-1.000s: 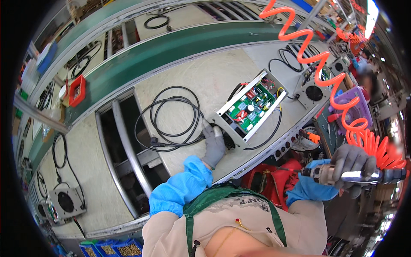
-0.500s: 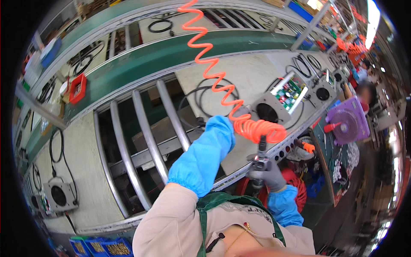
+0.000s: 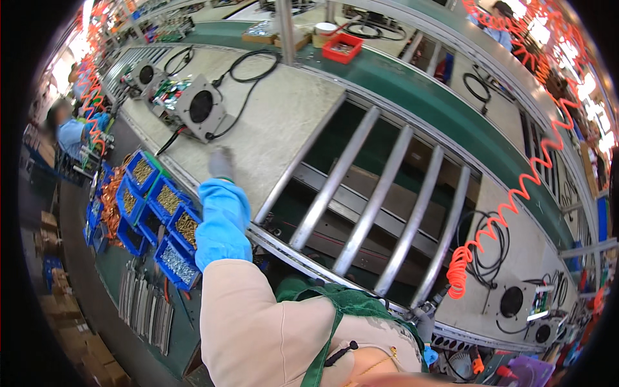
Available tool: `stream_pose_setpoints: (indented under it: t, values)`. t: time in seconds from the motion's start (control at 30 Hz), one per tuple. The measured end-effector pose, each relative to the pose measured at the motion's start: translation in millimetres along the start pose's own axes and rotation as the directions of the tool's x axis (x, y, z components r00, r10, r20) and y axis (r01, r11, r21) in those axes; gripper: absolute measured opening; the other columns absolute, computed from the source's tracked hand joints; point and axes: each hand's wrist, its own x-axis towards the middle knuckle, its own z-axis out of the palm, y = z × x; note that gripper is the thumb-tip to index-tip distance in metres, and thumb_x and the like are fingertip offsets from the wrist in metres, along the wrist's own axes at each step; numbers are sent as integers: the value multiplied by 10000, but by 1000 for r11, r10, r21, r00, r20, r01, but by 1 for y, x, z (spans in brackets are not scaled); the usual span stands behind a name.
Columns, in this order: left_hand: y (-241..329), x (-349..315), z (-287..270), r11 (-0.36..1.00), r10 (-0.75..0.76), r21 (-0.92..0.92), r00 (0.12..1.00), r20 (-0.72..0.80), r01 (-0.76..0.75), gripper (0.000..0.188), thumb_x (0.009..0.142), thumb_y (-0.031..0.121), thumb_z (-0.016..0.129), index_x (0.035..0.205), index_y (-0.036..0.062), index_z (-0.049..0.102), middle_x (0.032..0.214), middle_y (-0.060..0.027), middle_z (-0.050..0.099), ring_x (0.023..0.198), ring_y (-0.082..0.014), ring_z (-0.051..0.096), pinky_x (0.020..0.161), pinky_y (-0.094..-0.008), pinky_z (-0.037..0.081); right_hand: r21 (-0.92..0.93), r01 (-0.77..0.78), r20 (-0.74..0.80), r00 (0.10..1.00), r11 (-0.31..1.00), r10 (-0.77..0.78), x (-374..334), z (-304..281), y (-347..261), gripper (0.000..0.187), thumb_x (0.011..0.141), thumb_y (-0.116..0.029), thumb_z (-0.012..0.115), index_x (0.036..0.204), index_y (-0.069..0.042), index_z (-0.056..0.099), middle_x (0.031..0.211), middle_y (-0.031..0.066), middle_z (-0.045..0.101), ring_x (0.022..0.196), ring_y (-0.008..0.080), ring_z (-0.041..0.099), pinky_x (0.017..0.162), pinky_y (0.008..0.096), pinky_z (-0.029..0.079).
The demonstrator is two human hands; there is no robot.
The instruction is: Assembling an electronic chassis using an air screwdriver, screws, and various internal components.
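The left hand (image 3: 221, 162), gloved in grey, reaches over the pale board (image 3: 271, 129) — near the fan unit (image 3: 200, 106), which stands farther up with its green circuitry exposed; the fingers blur, so I cannot tell whether they are spread or pressed together. The right hand (image 3: 423, 324) (partly hidden by the body) is wrapped around a dark tool (image 3: 441, 295) on an orange coiled hose (image 3: 458, 274). Bare metal rollers (image 3: 374, 200) lie between the hands.

Factory assembly workshop: steel conveyor rollers (image 3: 373, 200), coiled orange hoses (image 3: 456, 274), blue parts bins (image 3: 133, 240), fan-fronted electronics units (image 3: 201, 106).
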Motion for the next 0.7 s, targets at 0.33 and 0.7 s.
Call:
stream_pose_setpoints:
  t: [0.33,0.7]
  values:
    - [72,147,3,850,-517,-41,847,126,525,606,750,165,665,1306,4,482,1231,-170,594,1093,-288,588,944,-347,438,2,-98,-162,982,995,97,17,-9,2,309,744,-52,568,1050,-63,527,678,89,535,489,226,543,469,385,523]
    - [107,66,13,920,-302,-239,951,73,310,380,757,99,672,1089,-30,542,993,-132,638,900,-235,611,829,-336,478,-3,-16,-174,985,1000,16,23,-6,11,300,727,-65,596,1021,-67,532,629,84,533,490,233,559,442,370,506]
